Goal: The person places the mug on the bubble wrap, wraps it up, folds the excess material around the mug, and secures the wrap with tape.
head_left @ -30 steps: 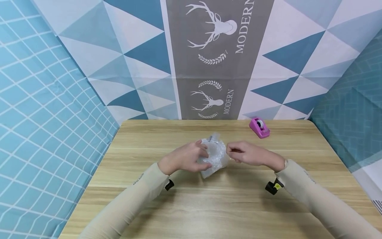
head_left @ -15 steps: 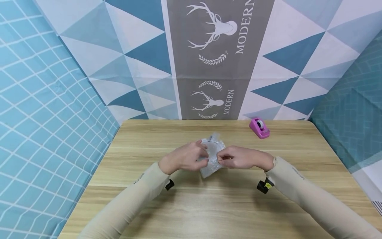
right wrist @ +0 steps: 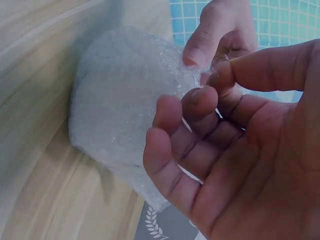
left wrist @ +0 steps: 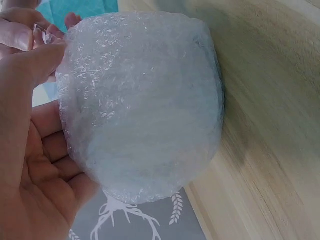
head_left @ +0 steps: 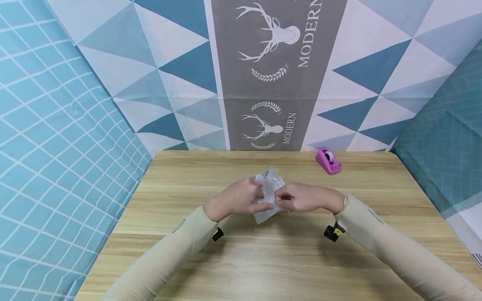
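Observation:
A bundle in clear bubble wrap (head_left: 269,190) stands on the table between both hands; its contents cannot be made out. My left hand (head_left: 241,196) holds its left side, thumb across the near top edge and fingers behind, as the left wrist view shows. My right hand (head_left: 301,197) is at the bundle's right edge. Its thumb and index finger pinch a small strip of clear tape (right wrist: 220,61), close to the left thumb (right wrist: 202,42). The other right fingers curl loosely beside the wrap.
A pink tape dispenser (head_left: 328,161) with a roll in it sits at the table's back right. The wooden table (head_left: 248,267) meets a patterned cloth backdrop (head_left: 263,83) behind, with a blue checked cloth (head_left: 56,146) at the left.
My right hand has moved left and in to the bundle's edge, then stayed there. The left thumb has reached out rightward over the wrap. The bundle has hardly moved.

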`<move>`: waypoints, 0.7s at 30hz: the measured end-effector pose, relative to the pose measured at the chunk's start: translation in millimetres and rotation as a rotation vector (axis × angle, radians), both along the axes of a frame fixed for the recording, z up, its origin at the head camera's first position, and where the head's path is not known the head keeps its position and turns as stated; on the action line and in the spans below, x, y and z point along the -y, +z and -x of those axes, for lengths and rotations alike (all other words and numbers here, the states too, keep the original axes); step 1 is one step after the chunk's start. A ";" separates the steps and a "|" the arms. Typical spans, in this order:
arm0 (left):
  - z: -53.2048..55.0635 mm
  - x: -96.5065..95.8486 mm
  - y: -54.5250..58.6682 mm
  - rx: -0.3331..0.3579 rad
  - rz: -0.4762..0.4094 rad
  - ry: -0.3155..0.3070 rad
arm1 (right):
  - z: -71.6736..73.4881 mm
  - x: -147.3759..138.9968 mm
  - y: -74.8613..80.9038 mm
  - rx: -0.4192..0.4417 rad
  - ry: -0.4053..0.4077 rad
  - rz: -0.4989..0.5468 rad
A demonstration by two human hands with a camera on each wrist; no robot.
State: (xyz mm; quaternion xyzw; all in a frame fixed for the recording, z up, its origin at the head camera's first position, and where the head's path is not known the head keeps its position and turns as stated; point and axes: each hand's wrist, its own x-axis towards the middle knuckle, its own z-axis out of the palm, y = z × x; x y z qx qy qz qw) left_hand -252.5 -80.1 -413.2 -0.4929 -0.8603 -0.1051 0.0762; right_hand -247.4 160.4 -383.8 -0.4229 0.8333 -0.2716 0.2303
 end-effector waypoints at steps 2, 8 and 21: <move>0.1 -0.9 -0.2 -0.014 0.010 0.001 | 0.7 -1.3 -0.7 -0.028 0.000 -0.006; -0.3 -3.1 1.3 -0.012 0.046 0.027 | 2.8 -8.9 0.7 -0.046 -0.041 -0.040; -0.8 -4.7 4.2 0.004 0.069 0.053 | 8.5 -10.0 8.4 -0.068 -0.166 -0.075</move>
